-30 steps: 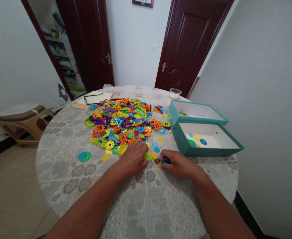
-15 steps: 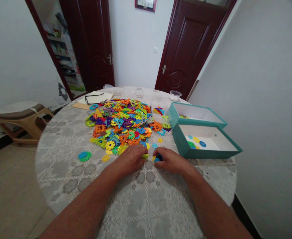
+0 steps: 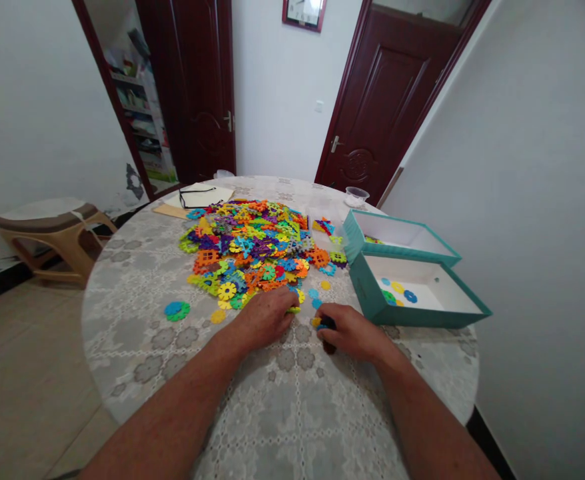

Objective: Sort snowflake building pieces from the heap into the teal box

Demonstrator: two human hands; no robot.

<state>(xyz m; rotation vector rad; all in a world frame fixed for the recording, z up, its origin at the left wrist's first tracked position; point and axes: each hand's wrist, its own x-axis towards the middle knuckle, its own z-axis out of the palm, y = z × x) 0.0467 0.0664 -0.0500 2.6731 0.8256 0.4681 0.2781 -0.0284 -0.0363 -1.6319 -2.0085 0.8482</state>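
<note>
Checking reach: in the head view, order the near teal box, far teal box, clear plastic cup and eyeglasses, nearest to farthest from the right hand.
From the right hand:
1. Near teal box, just ahead to the right.
2. Far teal box, behind it.
3. Clear plastic cup, at the far table edge.
4. Eyeglasses, far left on paper.

A room in a private home was shown, most likely a dining area. This was indicated by two dark red panelled wooden doors (image 3: 387, 100), a dark-framed round wall clock (image 3: 304, 13), a round table (image 3: 122, 313) covered with a grey lace-patterned cloth, a low tan stool with a padded seat (image 3: 47, 227), and beige floor tiles (image 3: 27, 360).
</note>
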